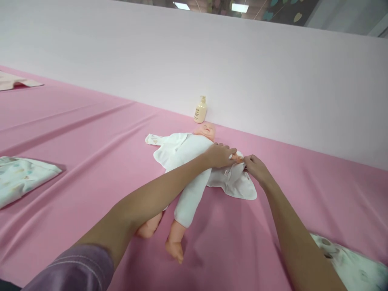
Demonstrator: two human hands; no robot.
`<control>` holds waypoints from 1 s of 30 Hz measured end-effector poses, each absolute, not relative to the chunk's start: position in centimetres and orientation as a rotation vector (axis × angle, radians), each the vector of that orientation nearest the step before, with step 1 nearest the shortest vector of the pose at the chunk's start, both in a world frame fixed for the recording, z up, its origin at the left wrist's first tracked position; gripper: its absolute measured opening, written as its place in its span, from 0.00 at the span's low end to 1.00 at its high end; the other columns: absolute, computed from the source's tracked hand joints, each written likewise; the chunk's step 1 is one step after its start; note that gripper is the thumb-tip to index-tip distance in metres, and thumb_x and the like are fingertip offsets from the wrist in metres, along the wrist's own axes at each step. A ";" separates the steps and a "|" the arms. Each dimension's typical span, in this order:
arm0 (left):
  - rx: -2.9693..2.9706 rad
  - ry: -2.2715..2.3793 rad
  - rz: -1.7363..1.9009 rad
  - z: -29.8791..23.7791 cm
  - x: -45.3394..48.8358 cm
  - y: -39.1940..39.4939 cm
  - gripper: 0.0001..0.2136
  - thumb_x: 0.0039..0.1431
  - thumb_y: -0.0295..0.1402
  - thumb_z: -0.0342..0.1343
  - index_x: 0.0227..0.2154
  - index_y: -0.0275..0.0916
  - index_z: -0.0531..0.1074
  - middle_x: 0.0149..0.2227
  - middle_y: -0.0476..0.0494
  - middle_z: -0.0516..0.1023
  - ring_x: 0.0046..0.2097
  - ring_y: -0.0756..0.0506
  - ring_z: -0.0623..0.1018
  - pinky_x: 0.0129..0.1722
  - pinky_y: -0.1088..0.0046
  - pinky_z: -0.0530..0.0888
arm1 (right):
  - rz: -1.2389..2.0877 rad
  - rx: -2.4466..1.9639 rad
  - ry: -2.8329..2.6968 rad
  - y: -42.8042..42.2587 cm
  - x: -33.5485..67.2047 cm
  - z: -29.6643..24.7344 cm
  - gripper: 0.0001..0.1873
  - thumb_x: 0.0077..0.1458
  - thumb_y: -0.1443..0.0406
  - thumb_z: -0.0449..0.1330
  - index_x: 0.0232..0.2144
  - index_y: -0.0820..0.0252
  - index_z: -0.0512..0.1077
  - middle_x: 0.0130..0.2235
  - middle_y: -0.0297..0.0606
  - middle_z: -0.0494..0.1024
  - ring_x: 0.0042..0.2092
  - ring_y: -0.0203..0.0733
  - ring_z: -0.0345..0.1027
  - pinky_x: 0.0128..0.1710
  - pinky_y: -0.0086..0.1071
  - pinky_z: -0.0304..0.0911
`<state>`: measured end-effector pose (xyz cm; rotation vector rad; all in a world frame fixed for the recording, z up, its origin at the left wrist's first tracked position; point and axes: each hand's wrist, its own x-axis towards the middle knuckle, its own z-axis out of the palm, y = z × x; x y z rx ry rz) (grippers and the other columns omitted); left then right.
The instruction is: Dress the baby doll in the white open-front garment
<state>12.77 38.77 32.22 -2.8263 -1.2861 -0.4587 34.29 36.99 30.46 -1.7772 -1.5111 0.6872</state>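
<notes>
A baby doll (190,202) in white pants lies on its back, head away from me, bare feet toward me. A white baby shirt (233,186) is spread around its upper body, with one sleeve (154,140) stretched out to the left. My left hand (220,155) is closed around the doll's arm on the right side, and the doll's hand (237,158) shows past my fingers. At the cuff beside that small hand, my right hand (254,166) pinches the shirt's edge. My fingers partly hide the cloth there.
A cream pump bottle (200,111) stands behind the doll's head, near the white wall (188,56). Patterned folded cloths lie at the left (26,178) and lower right (353,262). A pale pink cloth (16,81) is at the far left. Creased pink sheeting (100,141) covers the surface.
</notes>
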 end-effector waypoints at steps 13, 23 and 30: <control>-2.923 -1.333 -0.095 33.2 13.7 39.0 0.23 0.75 0.44 0.49 0.66 0.44 0.71 0.64 0.36 0.77 0.64 0.33 0.74 0.64 0.52 0.66 | 0.365 -1.789 -1.618 35.3 31.4 31.0 0.08 0.62 0.58 0.56 0.32 0.53 0.66 0.35 0.37 0.79 0.36 0.45 0.70 0.36 0.35 0.59; -2.838 -1.258 -0.178 34.2 12.1 40.1 0.15 0.60 0.26 0.59 0.50 0.36 0.77 0.51 0.35 0.83 0.50 0.37 0.82 0.49 0.64 0.73 | 0.142 -1.815 -1.938 34.1 30.3 31.0 0.16 0.66 0.58 0.55 0.27 0.53 0.57 0.31 0.37 0.73 0.31 0.43 0.61 0.32 0.36 0.48; -2.630 -1.492 -0.324 34.2 14.5 41.8 0.24 0.58 0.21 0.60 0.58 0.29 0.68 0.55 0.25 0.78 0.54 0.35 0.78 0.47 0.65 0.74 | 0.139 -1.617 -1.957 33.9 28.3 30.7 0.16 0.66 0.59 0.55 0.27 0.53 0.55 0.30 0.37 0.72 0.31 0.43 0.61 0.32 0.36 0.50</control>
